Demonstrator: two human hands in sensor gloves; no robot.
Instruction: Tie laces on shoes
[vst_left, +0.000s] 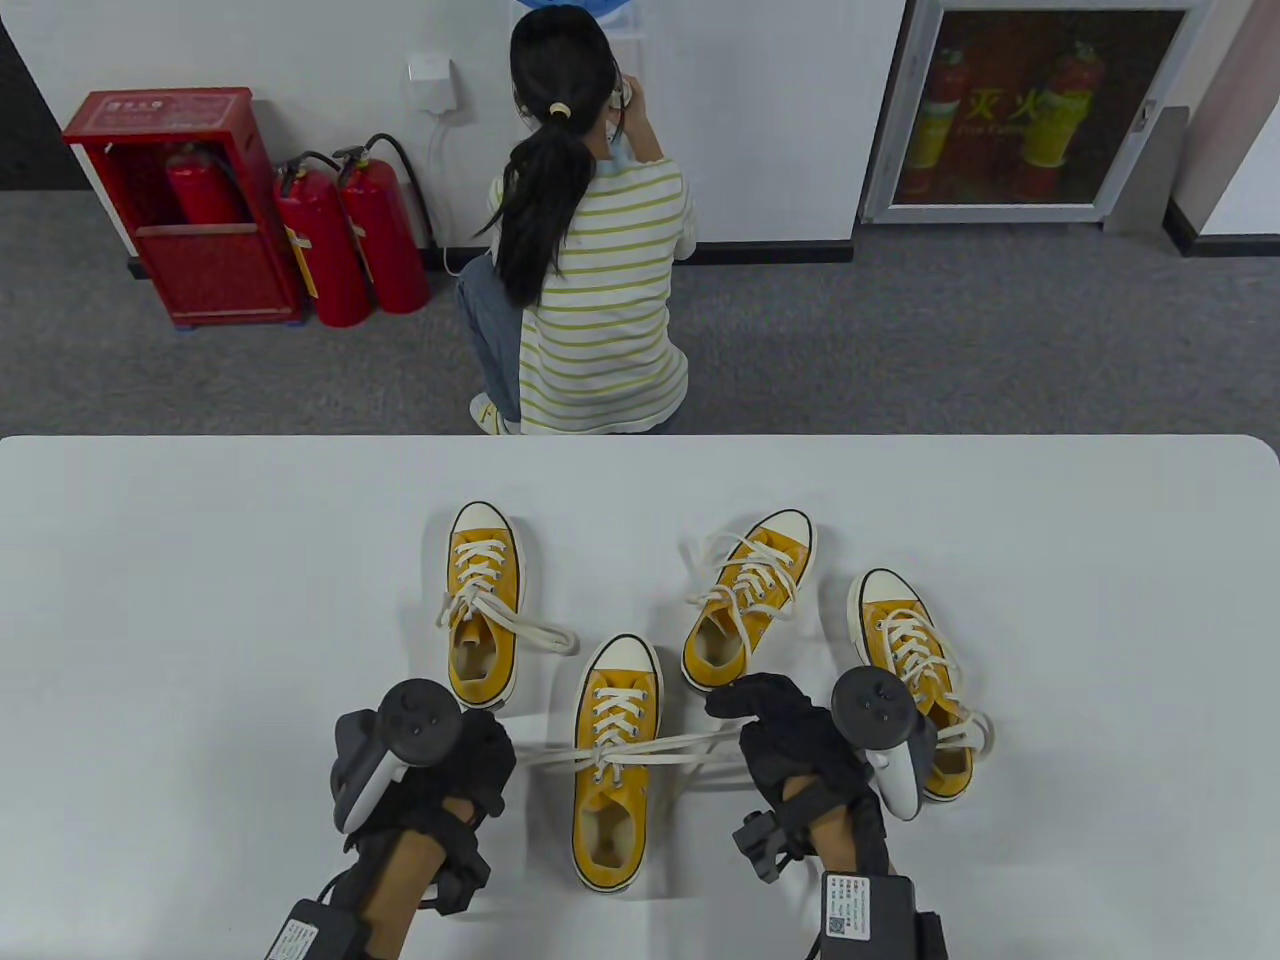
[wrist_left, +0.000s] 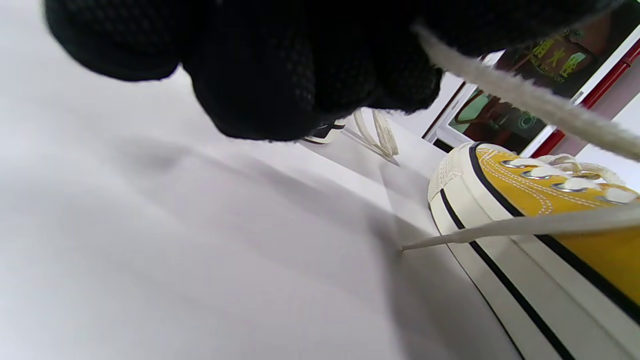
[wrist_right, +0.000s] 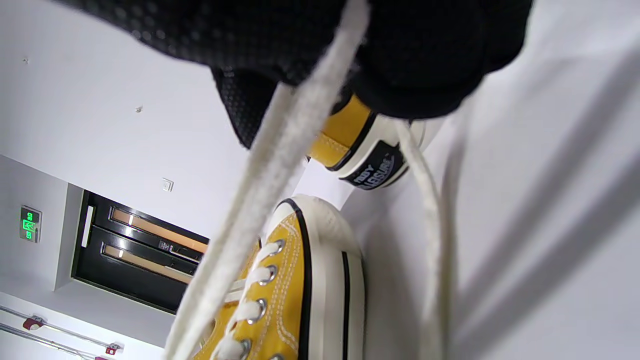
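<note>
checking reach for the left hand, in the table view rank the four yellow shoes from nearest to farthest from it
1. Centre shoe, just right of the left hand.
2. Far-left shoe, beyond the hand.
3. Tilted shoe, right of centre, farther back.
4. Far-right shoe, partly behind the right hand.

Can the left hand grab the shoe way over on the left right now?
Probably not yet. The left hand is busy gripping a lace of the middle shoe. The far-left shoe sits just beyond it, nothing between them.

Woman (vst_left: 585, 270) in a striped top crouching with her back turned just beyond the desk (vst_left: 200, 560), red cabinet (vst_left: 185, 205) and two fire extinguishers (vst_left: 350, 240) to her left, glass-fronted extinguisher case (vst_left: 1035, 105) to her right
</note>
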